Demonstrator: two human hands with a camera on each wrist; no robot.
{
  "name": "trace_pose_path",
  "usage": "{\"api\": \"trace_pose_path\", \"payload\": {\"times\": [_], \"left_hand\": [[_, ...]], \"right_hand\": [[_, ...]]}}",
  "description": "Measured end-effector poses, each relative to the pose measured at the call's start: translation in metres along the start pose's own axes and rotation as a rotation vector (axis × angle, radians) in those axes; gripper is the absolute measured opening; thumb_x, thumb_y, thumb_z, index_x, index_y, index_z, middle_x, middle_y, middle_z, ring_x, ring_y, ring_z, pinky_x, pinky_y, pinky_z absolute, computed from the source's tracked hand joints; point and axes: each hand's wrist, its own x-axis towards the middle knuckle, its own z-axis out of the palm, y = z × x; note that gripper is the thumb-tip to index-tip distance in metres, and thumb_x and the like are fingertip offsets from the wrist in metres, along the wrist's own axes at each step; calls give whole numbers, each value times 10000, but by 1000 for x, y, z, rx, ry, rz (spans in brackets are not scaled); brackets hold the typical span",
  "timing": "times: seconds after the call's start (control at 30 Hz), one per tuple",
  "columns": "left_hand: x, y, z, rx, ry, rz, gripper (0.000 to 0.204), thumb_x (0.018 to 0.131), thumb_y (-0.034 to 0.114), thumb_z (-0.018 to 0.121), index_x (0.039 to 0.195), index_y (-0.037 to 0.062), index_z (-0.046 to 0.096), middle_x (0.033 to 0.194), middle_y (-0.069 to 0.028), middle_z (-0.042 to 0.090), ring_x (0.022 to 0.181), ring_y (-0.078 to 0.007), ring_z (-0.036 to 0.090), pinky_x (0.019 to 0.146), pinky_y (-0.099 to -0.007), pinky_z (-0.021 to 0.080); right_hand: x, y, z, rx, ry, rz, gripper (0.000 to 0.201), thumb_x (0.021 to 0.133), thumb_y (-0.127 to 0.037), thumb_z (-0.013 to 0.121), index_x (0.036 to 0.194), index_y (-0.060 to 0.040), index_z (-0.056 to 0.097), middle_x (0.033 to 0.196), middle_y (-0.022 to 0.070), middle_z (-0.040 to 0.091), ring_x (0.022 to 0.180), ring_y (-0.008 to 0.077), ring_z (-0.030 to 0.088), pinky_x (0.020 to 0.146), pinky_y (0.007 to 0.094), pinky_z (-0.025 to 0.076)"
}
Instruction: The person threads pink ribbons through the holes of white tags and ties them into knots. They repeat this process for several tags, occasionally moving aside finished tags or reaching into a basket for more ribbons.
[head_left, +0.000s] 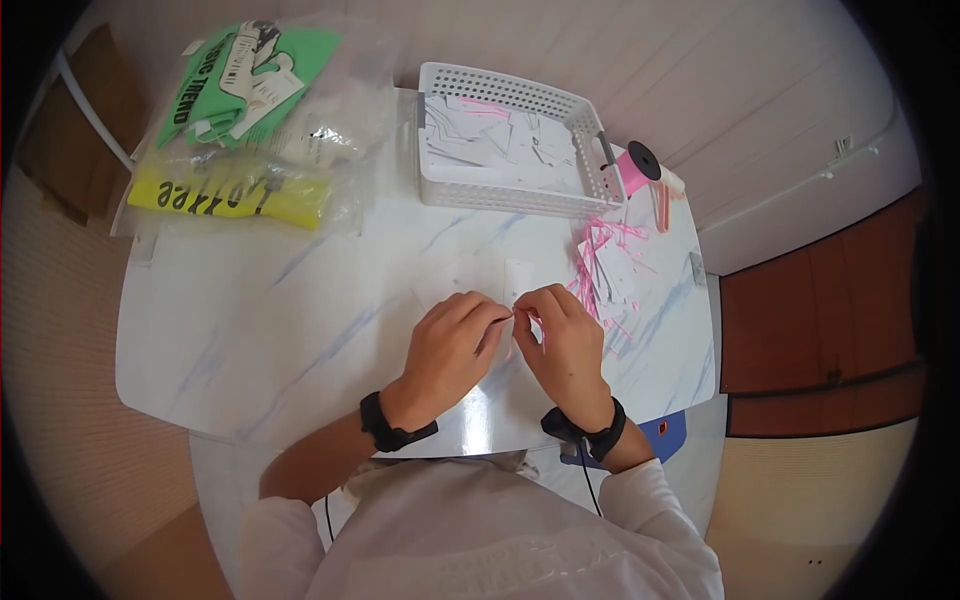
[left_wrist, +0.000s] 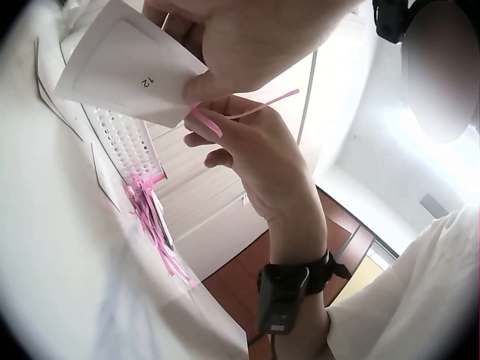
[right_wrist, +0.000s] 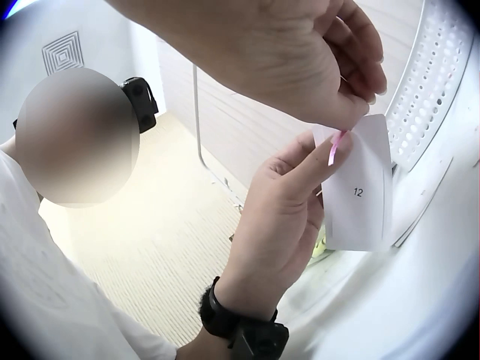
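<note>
My left hand [head_left: 450,345] pinches a white card [left_wrist: 124,71] marked 12 by its corner, between thumb and fingers. At that same corner a pink ribbon [left_wrist: 206,122] is attached or threaded; exactly how is hidden by the fingertips. The thumb and fingers of my right hand [head_left: 568,350] pinch the ribbon right beside the left fingertips, and one thin ribbon end sticks out past them in the left wrist view. Seen from the right wrist, the card [right_wrist: 356,202] hangs below the right hand [right_wrist: 300,67], with the left thumb lying against its edge.
More white cards [head_left: 518,275] lie on the marbled table [head_left: 250,350] just beyond the hands. To the right is a pile of cards with pink ribbons [head_left: 605,275]. Behind stand a white basket [head_left: 500,198] of cards and a pink spool [head_left: 632,170]. Bagged garments [head_left: 240,190] lie back left.
</note>
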Motion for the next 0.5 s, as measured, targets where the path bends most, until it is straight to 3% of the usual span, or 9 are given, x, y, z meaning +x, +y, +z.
{"api": "trace_pose_path", "payload": {"times": [0.1,0.3,0.37,0.5], "left_hand": [[2,2,-1,-37,-2,-15,117,782,-3,654,893,31,641,866,-90,642,799,-258,618,695,-319,497],[2,-2,-4,-505,-22,-249,76,906,31,564,922,-18,619,893,-92,663,829,-153,631,760,-274,489],[3,-8,-5,-731,-102,-507,129,928,34,538,984,-46,623,931,-74,669,866,-117,619,795,-262,488],[4,-7,-1,-676,-122,-536,154,916,33,561,1025,-41,642,932,-73,675,857,-114,624,788,-247,491]], "right_hand": [[1,-1,-2,82,30,-6,172,714,-7,694,830,-88,596,778,42,592,632,205,586,527,300,460],[-4,7,4,161,98,-135,212,690,21,707,857,-64,607,805,55,610,627,206,584,520,292,454],[-5,10,6,155,100,-152,210,691,16,709,857,-63,607,807,55,611,635,207,586,527,295,455],[-3,10,5,142,103,-197,207,699,0,716,866,-62,611,813,53,614,664,207,592,552,303,462]]}}
